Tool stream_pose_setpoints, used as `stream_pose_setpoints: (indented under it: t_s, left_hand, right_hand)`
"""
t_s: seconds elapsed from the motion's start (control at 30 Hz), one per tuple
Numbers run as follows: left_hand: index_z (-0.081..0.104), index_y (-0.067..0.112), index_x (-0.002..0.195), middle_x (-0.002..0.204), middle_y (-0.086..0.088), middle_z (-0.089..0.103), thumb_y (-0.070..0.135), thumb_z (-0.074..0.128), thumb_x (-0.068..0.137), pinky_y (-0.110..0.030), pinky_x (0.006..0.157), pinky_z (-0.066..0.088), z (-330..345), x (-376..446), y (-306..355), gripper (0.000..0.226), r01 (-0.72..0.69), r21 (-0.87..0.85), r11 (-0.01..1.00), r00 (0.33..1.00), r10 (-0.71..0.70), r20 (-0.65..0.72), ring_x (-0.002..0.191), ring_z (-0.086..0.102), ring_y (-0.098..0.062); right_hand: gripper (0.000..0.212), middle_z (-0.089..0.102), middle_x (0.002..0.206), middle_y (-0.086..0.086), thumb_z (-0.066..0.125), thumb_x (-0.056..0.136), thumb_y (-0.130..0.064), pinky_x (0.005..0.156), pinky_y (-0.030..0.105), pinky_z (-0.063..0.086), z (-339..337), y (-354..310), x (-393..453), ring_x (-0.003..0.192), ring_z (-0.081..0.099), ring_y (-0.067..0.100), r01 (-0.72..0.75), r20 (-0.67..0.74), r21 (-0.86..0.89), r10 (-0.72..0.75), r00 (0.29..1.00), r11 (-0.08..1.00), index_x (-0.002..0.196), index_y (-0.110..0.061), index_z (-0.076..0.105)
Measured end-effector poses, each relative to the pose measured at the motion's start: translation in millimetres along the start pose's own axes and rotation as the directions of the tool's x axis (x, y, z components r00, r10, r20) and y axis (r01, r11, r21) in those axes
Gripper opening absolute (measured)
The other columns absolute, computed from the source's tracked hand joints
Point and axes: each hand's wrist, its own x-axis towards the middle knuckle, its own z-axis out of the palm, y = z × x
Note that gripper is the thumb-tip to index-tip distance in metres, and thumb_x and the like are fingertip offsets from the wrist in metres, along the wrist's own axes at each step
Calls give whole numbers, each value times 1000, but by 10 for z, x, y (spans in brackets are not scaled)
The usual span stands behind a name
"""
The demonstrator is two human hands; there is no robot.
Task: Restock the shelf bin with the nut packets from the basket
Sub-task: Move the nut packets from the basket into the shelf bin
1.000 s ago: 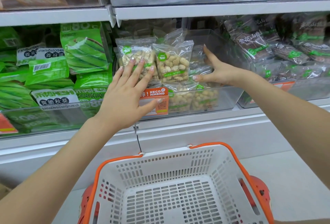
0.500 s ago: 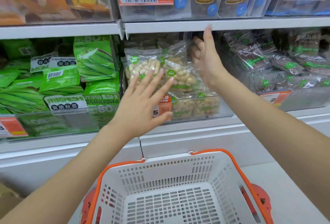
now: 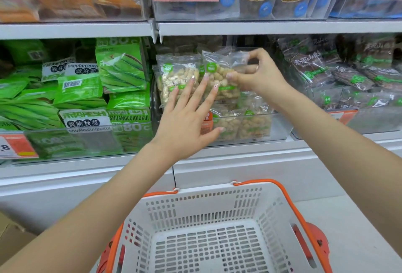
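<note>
Clear nut packets with green labels stand in a transparent shelf bin (image 3: 280, 128) on the middle shelf. My left hand (image 3: 187, 118) lies flat with straight, spread fingers against the front of the left upright nut packet (image 3: 174, 74). My right hand (image 3: 258, 72) pinches the right edge of the neighbouring upright nut packet (image 3: 217, 70). More nut packets (image 3: 241, 123) lie low in the bin behind its front wall. The white basket (image 3: 217, 203) with orange rim stands below, and its visible floor holds nothing.
Green okra snack bags (image 3: 121, 66) fill the bin to the left. Dark snack packets (image 3: 348, 72) fill the bin to the right. An upper shelf (image 3: 261, 27) with price tags hangs just above the nut packets. A cardboard box corner (image 3: 10, 235) sits at lower left.
My right hand came down from the upper shelf edge and took hold of the right upright packet's edge. My left hand stayed flat against the left packets. The view tilted upward.
</note>
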Motion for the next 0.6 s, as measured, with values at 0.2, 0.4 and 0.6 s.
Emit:
stream_pose_setpoints:
  t_s: [0.2,0.4,0.6]
  left_hand:
    - [21,17,150,158,-2,16,69,14,81,-47,116,-1,36,65,-23,87,-11,31,999,998,9,70,147,10,-16]
    - [10,21,152,160,2,5,72,6,75,-44,116,-9,60,119,-61,93,-9,36,999,992,4,125,147,1,-11]
    - [11,22,152,160,2,4,73,5,72,-43,115,-11,32,101,-64,95,-1,-2,1000,991,1,131,147,0,-11]
  right_hand:
    - [62,53,88,-2,81,72,-39,81,50,55,174,13,209,90,59,21,-25,-7,-374,23,1000,927,111,-13,41]
    - [103,27,150,13,78,73,-49,112,42,34,201,110,120,137,32,25,-88,-57,-184,78,995,979,147,-22,11]
    - [90,61,126,-7,83,59,-55,107,30,40,276,-27,280,114,56,5,-117,176,-200,153,972,973,134,-20,48]
